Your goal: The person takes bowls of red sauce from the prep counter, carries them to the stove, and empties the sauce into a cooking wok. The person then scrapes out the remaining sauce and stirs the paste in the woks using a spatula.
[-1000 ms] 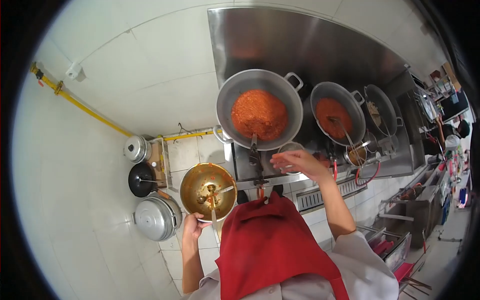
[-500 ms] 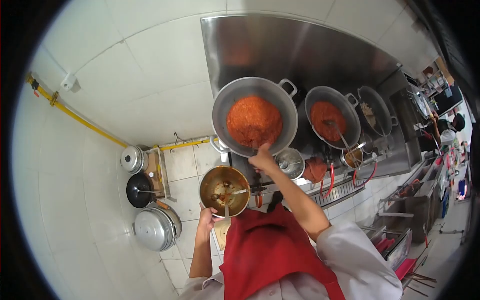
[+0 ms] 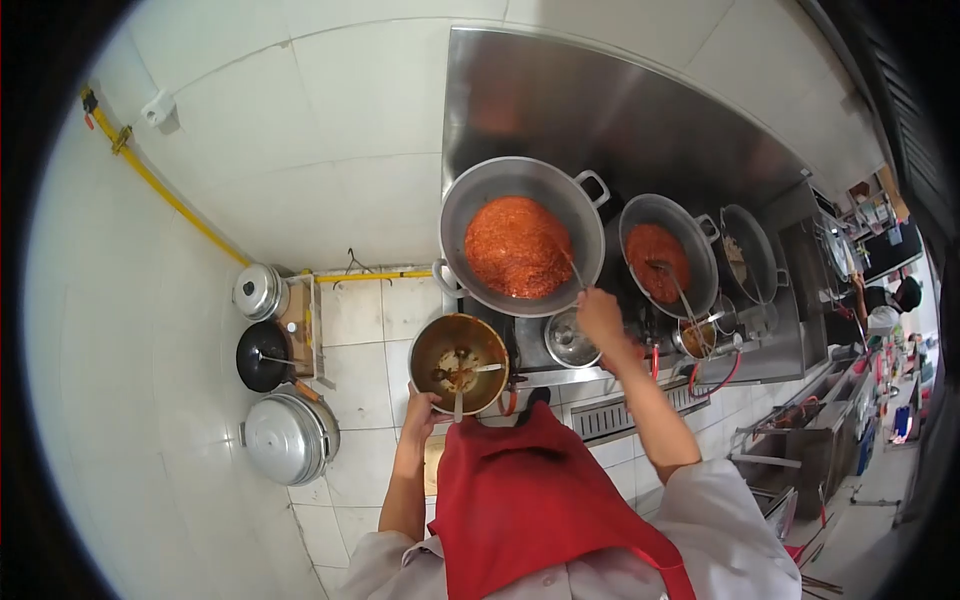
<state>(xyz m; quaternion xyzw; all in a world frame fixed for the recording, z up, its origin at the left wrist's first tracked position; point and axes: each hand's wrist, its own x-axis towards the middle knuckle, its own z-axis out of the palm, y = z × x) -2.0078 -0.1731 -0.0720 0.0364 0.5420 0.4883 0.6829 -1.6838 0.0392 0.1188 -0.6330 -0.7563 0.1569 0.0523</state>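
Observation:
My left hand [image 3: 420, 408] is closed on the rim of a deep metal bowl [image 3: 428, 350]. Sauce residue coats its inside, and metal utensils [image 3: 459, 388] lie in it. My right hand [image 3: 600, 318] grips a thin-handled metal stirring utensil [image 3: 577, 268] at the front right of a large grey pot [image 3: 463, 218]. The utensil's far end is sunk in chunky orange-red sauce [image 3: 515, 245], so its shape is hidden. Below my right hand, near the stove's front edge, is a smaller metal pot [image 3: 570, 340], partly covered by the hand.
A second pot [image 3: 638, 208] of red sauce with a ladle [image 3: 682, 292] stands to the right, a third pot [image 3: 755, 235] beyond. Lidded pots [image 3: 280, 438] and a black wok [image 3: 262, 357] line the left wall. A yellow pipe [image 3: 175, 205] crosses it. Another person [image 3: 880, 305] is far right.
My right hand has swung rightward with the utensil, from the front of the large pot to its right side. The sauce surface has shifted. My left hand still holds the bowl.

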